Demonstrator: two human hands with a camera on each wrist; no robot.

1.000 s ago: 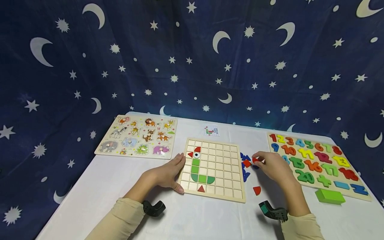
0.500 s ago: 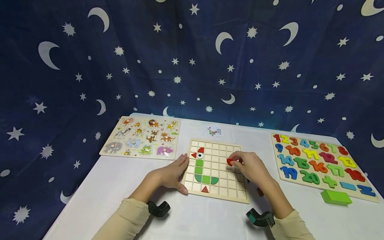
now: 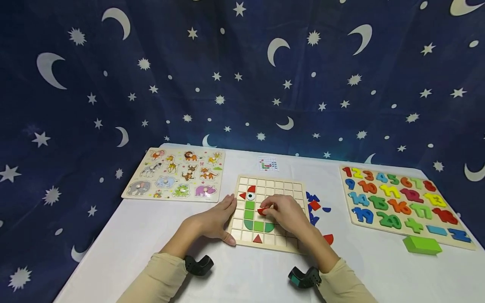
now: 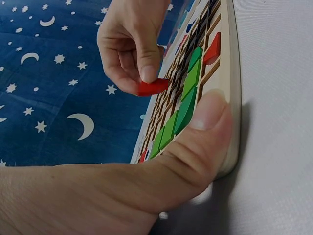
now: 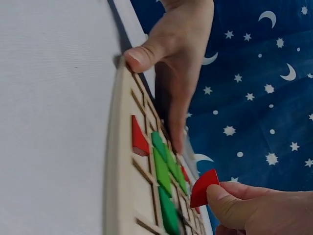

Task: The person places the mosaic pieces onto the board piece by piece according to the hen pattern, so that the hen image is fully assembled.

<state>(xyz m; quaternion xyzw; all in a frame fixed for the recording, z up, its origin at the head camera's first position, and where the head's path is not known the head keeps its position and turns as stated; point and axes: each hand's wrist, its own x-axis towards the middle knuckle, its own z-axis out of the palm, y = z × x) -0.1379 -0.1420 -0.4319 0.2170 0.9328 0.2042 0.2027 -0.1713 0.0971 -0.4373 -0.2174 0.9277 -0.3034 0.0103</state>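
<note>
My right hand point(image 3: 286, 213) pinches a red quarter-round piece point(image 5: 203, 190) between thumb and fingers, over the middle of a wooden grid board point(image 3: 282, 185). Along the board's left edge lies my left hand point(image 3: 213, 221), fingers extended and thumb point(image 4: 208, 115) on the front corner. Set in the grid are a round-eyed tile point(image 3: 250, 196), red pieces around it, a column of green squares point(image 3: 249, 213), dark green rounded pieces point(image 3: 269, 227) and a red triangle point(image 3: 257, 239). Part of the board is hidden beneath my right hand and forearm.
Loose blue pieces point(image 3: 313, 219), a red square point(image 3: 314, 205) and another red rounded piece point(image 3: 328, 239) lie right of the board. A picture card point(image 3: 268, 164) is behind it. An animal puzzle point(image 3: 174, 172) stands left, a number puzzle point(image 3: 401, 202) and green block point(image 3: 422, 245) right.
My right hand has carried the red quarter-round piece leftward from the loose pieces to above the middle of the board. My left hand stays at the board's left edge.
</note>
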